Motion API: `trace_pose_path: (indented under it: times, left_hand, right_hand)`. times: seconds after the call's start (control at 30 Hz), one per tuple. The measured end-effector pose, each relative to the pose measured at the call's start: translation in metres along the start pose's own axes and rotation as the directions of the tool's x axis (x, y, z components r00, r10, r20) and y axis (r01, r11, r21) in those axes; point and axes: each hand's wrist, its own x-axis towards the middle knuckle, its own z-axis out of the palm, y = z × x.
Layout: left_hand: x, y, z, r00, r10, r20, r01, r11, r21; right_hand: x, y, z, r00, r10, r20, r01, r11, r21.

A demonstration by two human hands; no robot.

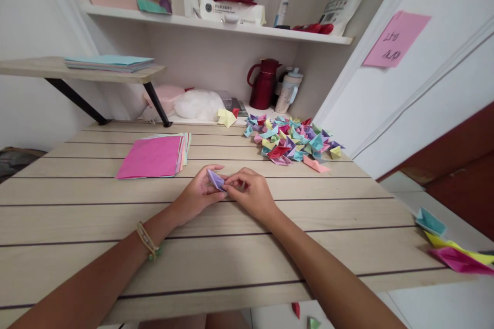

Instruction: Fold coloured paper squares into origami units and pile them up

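My left hand [198, 193] holds a small purple folded paper [216, 180] between fingers and thumb while my right hand [250, 193] pinches its right end, above the middle of a slatted wooden table [216, 257]. Farther off to the left lies a stack of paper sheets [150, 157], bright pink on top; far to the right is a heap of colourful folded paper boats [289, 139], with a dark red jug [263, 85] standing behind it.
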Motion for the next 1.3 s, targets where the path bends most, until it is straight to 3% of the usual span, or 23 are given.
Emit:
trace_pose_path:
  times: [0.47,0.63,0.77,0.93,1.0,1.07,1.13,1.17,1.23,1.3]
  left_hand:
    - [-0.001,0.002,0.007,0.995,-0.101,-0.01,0.093,0.948,-0.303]
    - [0.001,0.008,0.002,0.995,-0.043,-0.086,0.008,0.927,-0.374]
    - [0.002,0.009,-0.005,0.994,0.019,-0.11,-0.06,0.922,-0.382]
    - [0.0,0.005,0.001,0.997,-0.007,-0.074,-0.017,0.948,-0.317]
    - [0.0,0.005,0.002,0.998,0.001,-0.066,-0.014,0.981,-0.191]
    - [-0.001,0.011,-0.003,0.992,0.069,-0.103,-0.063,0.996,0.062]
    - [-0.003,0.021,-0.015,0.945,0.27,-0.182,-0.163,0.876,0.454]
    - [-0.004,0.027,-0.023,0.9,0.38,-0.213,-0.156,0.738,0.656]
    - [-0.006,0.04,-0.042,0.8,0.56,-0.216,-0.031,0.398,0.917]
    - [-0.007,0.05,-0.061,0.733,0.656,-0.18,0.116,0.14,0.983]
  right_hand:
    - [0.001,0.003,0.001,0.999,0.0,-0.033,0.001,1.0,0.016]
    - [0.004,0.004,-0.012,1.0,0.009,0.008,-0.01,0.995,0.1]
    - [0.005,0.003,-0.022,0.985,-0.126,0.121,0.128,0.992,-0.007]
    - [0.005,0.006,-0.018,0.934,-0.302,0.193,0.327,0.939,-0.11]
    - [0.005,0.01,-0.017,0.927,-0.328,0.183,0.353,0.928,-0.119]
    - [0.007,0.014,-0.02,0.932,-0.335,0.141,0.353,0.926,-0.136]
    - [0.009,0.019,-0.026,0.942,-0.328,0.075,0.336,0.927,-0.169]
    - [0.011,0.022,-0.031,0.948,-0.316,0.039,0.317,0.928,-0.194]
    - [0.014,0.029,-0.042,0.963,-0.267,-0.034,0.25,0.935,-0.252]
    - [0.017,0.037,-0.056,0.977,-0.184,-0.111,0.141,0.939,-0.315]
